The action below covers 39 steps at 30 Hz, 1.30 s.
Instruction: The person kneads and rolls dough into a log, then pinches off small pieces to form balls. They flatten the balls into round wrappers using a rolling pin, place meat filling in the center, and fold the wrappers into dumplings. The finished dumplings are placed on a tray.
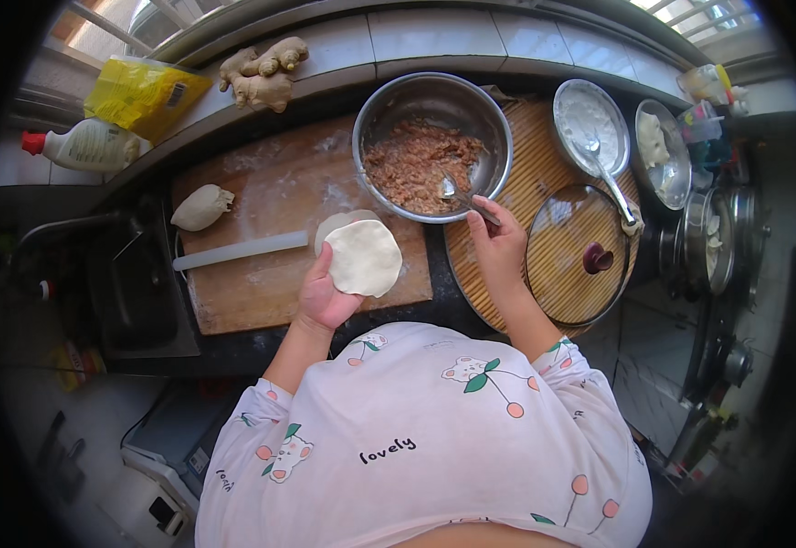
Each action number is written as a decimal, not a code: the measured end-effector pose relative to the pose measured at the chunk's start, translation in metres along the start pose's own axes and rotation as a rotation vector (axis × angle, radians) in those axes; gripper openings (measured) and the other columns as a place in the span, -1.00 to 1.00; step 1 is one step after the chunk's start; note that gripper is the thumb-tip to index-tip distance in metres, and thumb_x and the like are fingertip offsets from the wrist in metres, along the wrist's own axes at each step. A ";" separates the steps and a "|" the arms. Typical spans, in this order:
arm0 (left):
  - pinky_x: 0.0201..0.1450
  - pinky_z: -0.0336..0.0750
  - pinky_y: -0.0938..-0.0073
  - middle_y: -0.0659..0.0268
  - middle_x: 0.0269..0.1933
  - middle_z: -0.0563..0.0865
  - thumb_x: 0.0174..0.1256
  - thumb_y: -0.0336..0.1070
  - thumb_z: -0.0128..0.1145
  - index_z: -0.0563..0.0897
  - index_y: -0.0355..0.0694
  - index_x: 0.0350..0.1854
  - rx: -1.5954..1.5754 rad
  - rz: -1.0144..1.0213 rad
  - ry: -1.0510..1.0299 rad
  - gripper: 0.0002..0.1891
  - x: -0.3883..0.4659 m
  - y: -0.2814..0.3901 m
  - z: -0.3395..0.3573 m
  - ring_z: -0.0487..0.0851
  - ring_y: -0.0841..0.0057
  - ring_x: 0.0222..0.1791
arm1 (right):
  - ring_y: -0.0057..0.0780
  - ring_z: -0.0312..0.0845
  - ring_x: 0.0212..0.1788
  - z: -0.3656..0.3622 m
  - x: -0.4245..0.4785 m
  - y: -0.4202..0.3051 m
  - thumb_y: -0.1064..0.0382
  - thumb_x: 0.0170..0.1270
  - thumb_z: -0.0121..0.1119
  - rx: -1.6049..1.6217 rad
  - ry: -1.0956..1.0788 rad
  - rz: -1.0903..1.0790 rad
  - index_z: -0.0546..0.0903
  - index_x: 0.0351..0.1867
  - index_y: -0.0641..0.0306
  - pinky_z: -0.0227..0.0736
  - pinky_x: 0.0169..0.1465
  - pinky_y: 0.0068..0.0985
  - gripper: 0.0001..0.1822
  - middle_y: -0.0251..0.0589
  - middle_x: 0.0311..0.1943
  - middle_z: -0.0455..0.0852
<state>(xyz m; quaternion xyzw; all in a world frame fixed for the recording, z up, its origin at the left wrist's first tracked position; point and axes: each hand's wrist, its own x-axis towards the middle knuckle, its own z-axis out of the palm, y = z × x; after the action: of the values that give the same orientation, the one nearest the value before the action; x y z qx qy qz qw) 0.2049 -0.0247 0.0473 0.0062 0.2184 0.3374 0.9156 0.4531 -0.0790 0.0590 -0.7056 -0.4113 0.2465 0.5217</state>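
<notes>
On my left hand (329, 294) lies a flat round dough wrapper (363, 259), held by the thumb at its edge. Partly hidden behind it, another thin dough round (337, 225) rests near the floury wooden board (247, 308). My right hand (497, 236) grips the handle of a metal spoon (465, 196). The spoon's bowl dips into minced meat filling (418, 161) inside a deep steel bowl (369, 186). A white rolling pin (247, 249) and a lump of dough (200, 207) sit on the board, left of my left hand.
A glass lid (562, 274) lies on a round slatted bamboo mat (507, 284) at right. Behind it stand a flour bowl (576, 103) with a spoon and a steel bowl (675, 181) holding dough. Ginger (264, 75) sits on the tiled ledge; a sink (130, 294) is at left.
</notes>
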 end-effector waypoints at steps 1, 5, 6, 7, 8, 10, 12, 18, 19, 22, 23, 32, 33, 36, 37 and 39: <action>0.47 0.10 0.06 0.19 0.42 0.31 0.47 0.05 -0.14 0.19 -0.15 0.44 0.001 0.002 0.003 -0.40 0.002 -0.001 0.000 0.26 0.20 0.42 | -0.55 0.49 -0.45 0.001 0.012 -0.005 0.31 0.27 0.26 -0.117 -0.016 -0.115 0.65 -0.12 0.35 0.41 -0.36 -0.64 -0.80 -0.25 -0.38 0.64; 0.45 0.12 0.06 0.21 0.43 0.31 0.47 0.07 -0.15 0.19 -0.13 0.44 0.003 -0.014 0.004 -0.40 0.000 -0.008 0.006 0.26 0.21 0.43 | -0.19 0.62 -0.29 -0.020 0.062 -0.025 0.34 0.25 0.22 -0.331 -0.104 -0.499 0.68 -0.20 0.31 0.51 -0.26 -0.41 -0.86 -0.11 -0.32 0.68; 0.45 0.13 0.06 0.21 0.43 0.31 0.47 0.07 -0.15 0.19 -0.12 0.45 -0.004 -0.031 0.001 -0.40 0.001 -0.009 0.006 0.26 0.21 0.43 | -0.18 0.63 -0.28 -0.027 0.073 -0.020 0.34 0.25 0.22 -0.348 -0.144 -0.514 0.68 -0.20 0.31 0.51 -0.24 -0.40 -0.86 -0.11 -0.32 0.68; 0.45 0.13 0.06 0.22 0.43 0.31 0.47 0.07 -0.16 0.19 -0.11 0.45 -0.015 -0.047 -0.003 -0.40 0.002 -0.011 0.006 0.26 0.21 0.43 | -0.17 0.63 -0.26 -0.033 0.084 -0.016 0.34 0.24 0.22 -0.368 -0.187 -0.530 0.68 -0.20 0.30 0.52 -0.22 -0.38 -0.86 -0.12 -0.32 0.69; 0.44 0.14 0.07 0.22 0.43 0.31 0.48 0.08 -0.16 0.19 -0.11 0.45 -0.022 -0.058 -0.003 -0.40 0.003 -0.012 0.005 0.26 0.21 0.43 | -0.16 0.63 -0.25 -0.038 0.090 -0.013 0.35 0.24 0.21 -0.387 -0.231 -0.544 0.68 -0.20 0.30 0.52 -0.21 -0.37 -0.86 -0.12 -0.31 0.69; 0.43 0.16 0.07 0.23 0.43 0.31 0.48 0.08 -0.18 0.19 -0.09 0.45 -0.032 -0.068 -0.005 -0.41 0.005 -0.013 0.002 0.26 0.22 0.42 | -0.17 0.63 -0.25 -0.044 0.090 -0.006 0.35 0.24 0.21 -0.371 -0.328 -0.543 0.67 -0.21 0.29 0.53 -0.20 -0.38 -0.87 -0.13 -0.31 0.70; 0.43 0.16 0.07 0.24 0.43 0.31 0.48 0.09 -0.18 0.19 -0.09 0.45 -0.027 -0.064 0.005 -0.41 0.006 -0.014 0.002 0.26 0.22 0.42 | -0.18 0.64 -0.25 -0.050 0.087 -0.002 0.36 0.25 0.20 -0.344 -0.389 -0.527 0.67 -0.22 0.28 0.53 -0.19 -0.39 -0.88 -0.14 -0.30 0.70; 0.43 0.16 0.07 0.23 0.43 0.31 0.47 0.09 -0.16 0.19 -0.09 0.45 -0.023 -0.072 0.018 -0.40 0.008 -0.012 0.008 0.26 0.23 0.42 | -0.24 0.65 -0.28 -0.063 0.071 -0.001 0.34 0.29 0.17 -0.221 -0.433 -0.440 0.67 -0.22 0.29 0.53 -0.21 -0.43 -0.88 -0.13 -0.34 0.70; 0.43 0.15 0.07 0.23 0.43 0.31 0.47 0.09 -0.16 0.18 -0.10 0.45 -0.020 -0.071 0.016 -0.40 0.008 -0.012 0.010 0.26 0.23 0.43 | -0.27 0.65 -0.30 -0.064 0.069 -0.002 0.33 0.30 0.16 -0.186 -0.440 -0.426 0.66 -0.21 0.29 0.53 -0.22 -0.45 -0.87 -0.14 -0.35 0.70; 0.45 0.13 0.08 0.22 0.43 0.31 0.47 0.08 -0.16 0.18 -0.11 0.45 -0.017 -0.063 -0.005 -0.39 0.008 -0.012 0.013 0.26 0.23 0.43 | -0.40 0.64 -0.35 -0.063 0.066 -0.002 0.31 0.36 0.12 -0.118 -0.459 -0.345 0.66 -0.19 0.32 0.51 -0.24 -0.54 -0.85 -0.19 -0.39 0.70; 0.45 0.12 0.09 0.22 0.43 0.31 0.47 0.08 -0.16 0.18 -0.12 0.45 -0.019 -0.064 -0.008 -0.39 0.008 -0.012 0.015 0.25 0.23 0.43 | -0.45 0.63 -0.37 -0.061 0.064 -0.001 0.31 0.38 0.11 -0.102 -0.466 -0.312 0.66 -0.18 0.34 0.51 -0.25 -0.58 -0.84 -0.21 -0.39 0.69; 0.46 0.11 0.08 0.19 0.43 0.31 0.48 0.12 -0.22 0.18 -0.15 0.45 -0.052 0.003 -0.041 -0.38 0.006 -0.008 0.025 0.26 0.21 0.43 | -0.72 0.55 -0.44 -0.029 0.063 -0.001 0.14 0.49 -0.04 0.380 -0.271 0.246 0.65 -0.15 0.35 0.39 -0.38 -0.75 -0.68 -0.31 -0.42 0.69; 0.46 0.11 0.07 0.19 0.42 0.31 0.48 0.13 -0.23 0.18 -0.15 0.44 -0.052 0.014 -0.033 -0.37 0.006 -0.007 0.026 0.26 0.20 0.43 | -0.72 0.55 -0.44 -0.028 0.064 -0.010 0.14 0.50 -0.04 0.409 -0.240 0.252 0.65 -0.15 0.36 0.40 -0.38 -0.75 -0.68 -0.30 -0.41 0.69; 0.45 0.12 0.05 0.18 0.42 0.31 0.48 0.15 -0.25 0.18 -0.15 0.44 -0.123 0.032 -0.023 -0.37 0.007 -0.004 0.033 0.26 0.18 0.42 | -0.67 0.58 -0.41 -0.027 0.056 -0.046 0.19 0.49 -0.03 0.382 -0.181 0.051 0.64 -0.16 0.38 0.47 -0.33 -0.71 -0.70 -0.25 -0.39 0.69; 0.45 0.12 0.04 0.17 0.42 0.31 0.48 0.16 -0.25 0.19 -0.15 0.44 -0.161 0.032 -0.026 -0.36 0.008 -0.003 0.035 0.27 0.17 0.42 | -0.67 0.59 -0.40 -0.027 0.050 -0.058 0.20 0.49 -0.03 0.370 -0.157 -0.021 0.64 -0.16 0.39 0.49 -0.32 -0.70 -0.71 -0.23 -0.39 0.69; 0.45 0.09 0.00 0.18 0.43 0.29 0.48 0.16 -0.25 0.16 -0.15 0.46 -0.144 0.041 -0.046 -0.35 0.013 0.000 0.041 0.23 0.17 0.44 | -0.57 0.61 -0.38 -0.029 0.033 -0.078 0.27 0.41 0.07 0.259 -0.164 -0.276 0.64 -0.15 0.38 0.52 -0.32 -0.64 -0.79 -0.20 -0.37 0.69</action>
<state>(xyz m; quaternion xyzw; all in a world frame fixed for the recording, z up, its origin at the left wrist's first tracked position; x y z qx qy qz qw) 0.2306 -0.0112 0.0788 -0.0475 0.1724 0.3706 0.9114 0.4681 -0.0577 0.1445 -0.5473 -0.5099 0.2802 0.6017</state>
